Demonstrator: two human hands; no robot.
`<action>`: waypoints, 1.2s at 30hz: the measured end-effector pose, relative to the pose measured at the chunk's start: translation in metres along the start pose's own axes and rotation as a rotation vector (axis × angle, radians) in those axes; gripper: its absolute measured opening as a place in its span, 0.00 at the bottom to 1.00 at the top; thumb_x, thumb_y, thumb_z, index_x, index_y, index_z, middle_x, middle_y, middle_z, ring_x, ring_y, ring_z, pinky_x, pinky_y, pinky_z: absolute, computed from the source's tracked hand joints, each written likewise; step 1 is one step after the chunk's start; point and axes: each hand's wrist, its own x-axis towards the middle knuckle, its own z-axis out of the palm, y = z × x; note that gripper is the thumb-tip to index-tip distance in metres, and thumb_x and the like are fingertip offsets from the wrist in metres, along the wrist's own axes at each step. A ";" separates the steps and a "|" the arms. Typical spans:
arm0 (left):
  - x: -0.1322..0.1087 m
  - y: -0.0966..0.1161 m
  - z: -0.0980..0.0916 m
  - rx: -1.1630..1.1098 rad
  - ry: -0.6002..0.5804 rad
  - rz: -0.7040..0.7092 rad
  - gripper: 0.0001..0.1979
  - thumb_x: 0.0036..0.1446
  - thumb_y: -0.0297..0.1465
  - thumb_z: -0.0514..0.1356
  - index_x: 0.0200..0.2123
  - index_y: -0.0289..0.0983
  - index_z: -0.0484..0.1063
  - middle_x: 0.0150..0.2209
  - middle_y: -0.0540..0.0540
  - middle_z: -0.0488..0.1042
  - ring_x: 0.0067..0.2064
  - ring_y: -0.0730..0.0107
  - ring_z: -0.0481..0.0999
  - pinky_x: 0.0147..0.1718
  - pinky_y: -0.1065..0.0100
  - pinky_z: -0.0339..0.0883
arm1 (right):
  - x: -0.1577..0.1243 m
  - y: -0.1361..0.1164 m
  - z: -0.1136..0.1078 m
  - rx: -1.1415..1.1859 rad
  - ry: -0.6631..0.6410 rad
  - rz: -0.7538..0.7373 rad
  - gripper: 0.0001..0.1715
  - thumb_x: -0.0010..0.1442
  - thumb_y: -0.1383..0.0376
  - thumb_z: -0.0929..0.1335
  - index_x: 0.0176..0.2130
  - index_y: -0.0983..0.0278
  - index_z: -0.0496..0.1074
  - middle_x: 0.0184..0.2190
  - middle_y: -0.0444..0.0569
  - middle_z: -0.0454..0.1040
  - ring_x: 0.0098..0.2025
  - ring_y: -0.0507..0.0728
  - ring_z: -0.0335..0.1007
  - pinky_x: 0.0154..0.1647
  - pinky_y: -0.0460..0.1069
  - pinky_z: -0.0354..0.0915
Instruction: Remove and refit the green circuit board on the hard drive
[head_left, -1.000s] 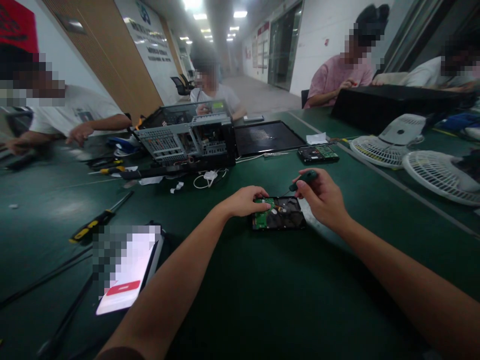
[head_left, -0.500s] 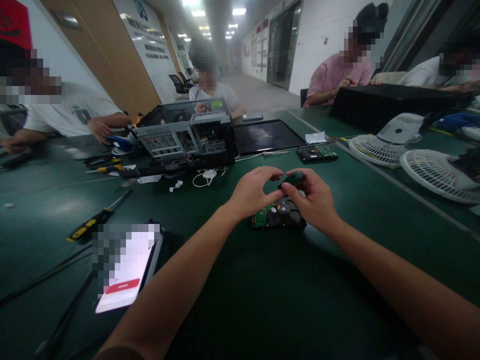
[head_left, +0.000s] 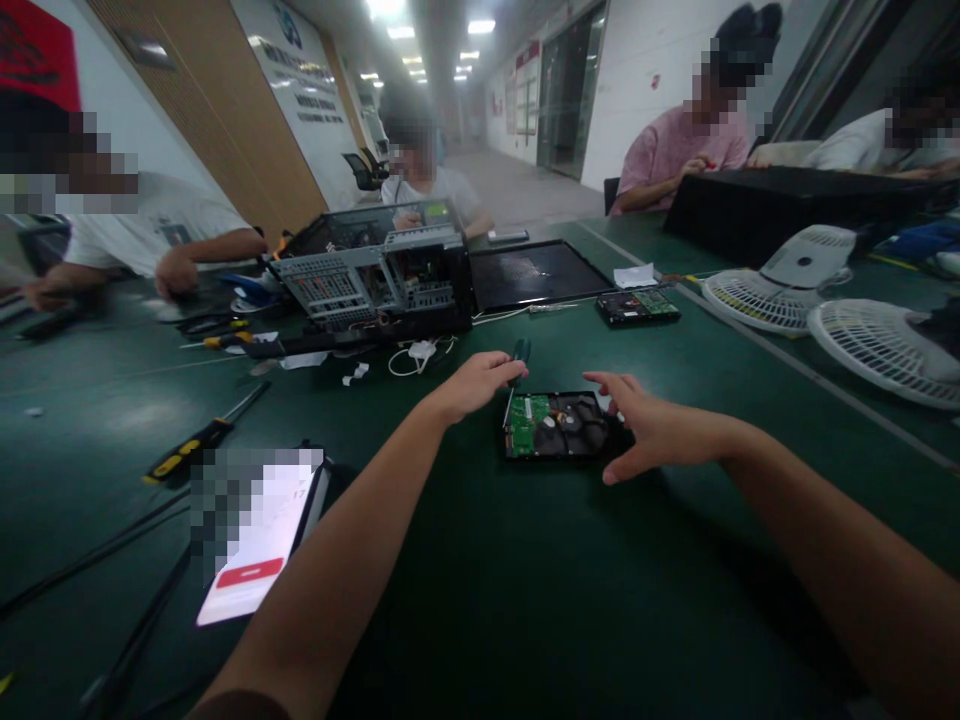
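A hard drive [head_left: 559, 428] lies circuit board up on the green table [head_left: 525, 600], right in front of me. My left hand [head_left: 472, 385] is at its far left corner, fingers closed on a small green-handled screwdriver [head_left: 519, 351] whose shaft slants down towards the drive. My right hand [head_left: 641, 428] spans the drive's right end. Its thumb is on the far corner and its fingers are on the near corner, gripping it.
A phone [head_left: 259, 545] with a lit screen and a yellow-and-black screwdriver [head_left: 196, 442] lie to my left. An opened PC case [head_left: 375, 275], its side panel [head_left: 532, 272], a second hard drive [head_left: 637, 305] and two white fans [head_left: 780, 285] stand farther back. Several other people sit around the table.
The screwdriver passed from my right hand to my left hand. My right hand dropped to the drive's right end and took hold of it. The left hand moved to the drive's far left corner.
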 end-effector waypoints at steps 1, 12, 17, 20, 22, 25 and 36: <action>0.002 -0.006 0.002 -0.101 -0.023 -0.024 0.14 0.65 0.41 0.59 0.42 0.36 0.77 0.50 0.41 0.79 0.52 0.59 0.76 0.54 0.57 0.66 | 0.001 0.001 0.001 -0.019 0.005 0.006 0.76 0.41 0.48 0.81 0.75 0.60 0.43 0.68 0.67 0.53 0.59 0.75 0.67 0.55 0.67 0.71; -0.005 0.000 -0.008 -0.160 -0.134 -0.240 0.12 0.62 0.41 0.62 0.38 0.38 0.70 0.44 0.39 0.80 0.45 0.59 0.80 0.46 0.57 0.75 | 0.028 0.030 0.004 -0.003 0.266 0.172 0.43 0.48 0.55 0.78 0.59 0.65 0.68 0.46 0.55 0.78 0.39 0.61 0.78 0.42 0.59 0.75; -0.008 0.005 -0.015 -0.183 -0.161 -0.349 0.13 0.59 0.42 0.64 0.37 0.38 0.68 0.39 0.41 0.81 0.40 0.58 0.82 0.41 0.57 0.77 | 0.033 0.023 0.009 0.462 0.273 0.354 0.10 0.61 0.64 0.70 0.43 0.64 0.73 0.35 0.54 0.81 0.35 0.60 0.80 0.39 0.57 0.78; -0.009 0.011 -0.012 -0.177 -0.143 -0.367 0.13 0.58 0.40 0.64 0.38 0.38 0.69 0.39 0.40 0.81 0.39 0.59 0.82 0.41 0.58 0.77 | 0.029 0.011 0.010 0.742 0.230 0.352 0.09 0.62 0.65 0.70 0.43 0.64 0.74 0.38 0.55 0.82 0.38 0.60 0.81 0.46 0.58 0.78; -0.010 0.017 -0.010 -0.142 -0.135 -0.378 0.13 0.57 0.40 0.64 0.38 0.38 0.69 0.37 0.41 0.81 0.38 0.59 0.82 0.40 0.58 0.77 | 0.028 0.004 0.012 0.842 0.247 0.336 0.13 0.61 0.63 0.73 0.46 0.63 0.74 0.42 0.55 0.81 0.41 0.59 0.81 0.53 0.59 0.76; -0.015 0.028 -0.006 -0.097 -0.159 -0.427 0.13 0.57 0.40 0.63 0.40 0.38 0.69 0.33 0.42 0.80 0.37 0.57 0.82 0.40 0.57 0.77 | 0.029 -0.006 0.017 0.996 0.308 0.324 0.20 0.58 0.62 0.76 0.49 0.62 0.73 0.48 0.55 0.80 0.48 0.59 0.80 0.60 0.58 0.73; -0.022 0.038 -0.003 -0.125 -0.245 -0.430 0.17 0.59 0.39 0.60 0.47 0.36 0.67 0.38 0.41 0.79 0.43 0.54 0.82 0.43 0.55 0.77 | 0.077 0.004 0.047 1.261 0.430 0.025 0.12 0.62 0.58 0.73 0.43 0.61 0.74 0.47 0.52 0.79 0.55 0.57 0.75 0.68 0.55 0.62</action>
